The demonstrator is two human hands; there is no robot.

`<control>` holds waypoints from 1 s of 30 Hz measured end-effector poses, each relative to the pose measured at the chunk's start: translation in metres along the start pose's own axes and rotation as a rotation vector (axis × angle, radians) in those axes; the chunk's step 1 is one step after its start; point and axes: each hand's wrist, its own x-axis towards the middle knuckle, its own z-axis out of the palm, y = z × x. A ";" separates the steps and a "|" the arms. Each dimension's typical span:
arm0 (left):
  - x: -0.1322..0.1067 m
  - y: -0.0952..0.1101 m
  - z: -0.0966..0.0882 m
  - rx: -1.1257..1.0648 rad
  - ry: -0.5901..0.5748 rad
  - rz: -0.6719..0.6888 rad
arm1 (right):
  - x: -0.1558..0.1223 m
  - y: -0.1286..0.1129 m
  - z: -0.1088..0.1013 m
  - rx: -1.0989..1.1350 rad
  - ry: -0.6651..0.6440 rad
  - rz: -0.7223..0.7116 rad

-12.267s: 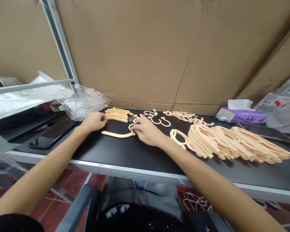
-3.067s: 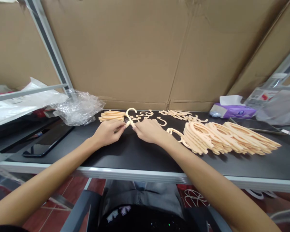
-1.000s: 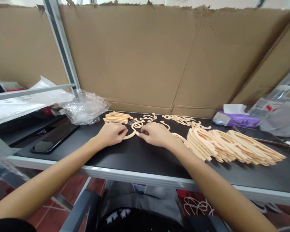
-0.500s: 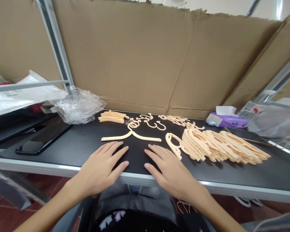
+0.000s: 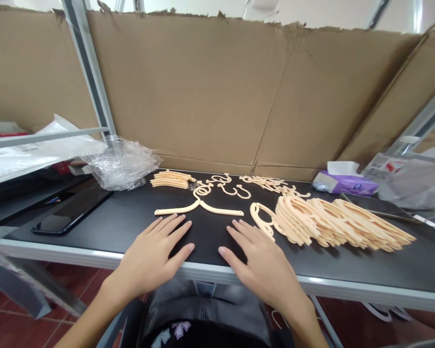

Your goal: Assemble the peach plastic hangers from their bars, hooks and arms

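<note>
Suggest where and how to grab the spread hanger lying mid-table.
I'd pinch the hanger at its central joint, where both side bars meet, probably from the near table edge: it lies flat, hook pointing away, with loose hook-shaped pieces beyond.

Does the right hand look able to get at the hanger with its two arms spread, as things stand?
Probably yes: the right hand is palm down and open, its fingertips just short of the hanger, and I see nothing lying between them.

a hanger [image 5: 222, 210] lies on the table [image 5: 206, 241] left of stacked hangers [image 5: 335, 229].
</note>
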 end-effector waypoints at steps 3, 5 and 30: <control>0.000 0.000 0.000 -0.008 0.010 0.001 | 0.000 -0.001 0.000 -0.011 0.001 -0.008; 0.000 0.000 0.000 -0.007 0.003 -0.002 | 0.000 -0.001 -0.001 -0.025 -0.010 -0.009; -0.001 0.003 0.003 -0.037 0.027 -0.019 | 0.015 0.003 -0.020 -0.022 -0.074 -0.032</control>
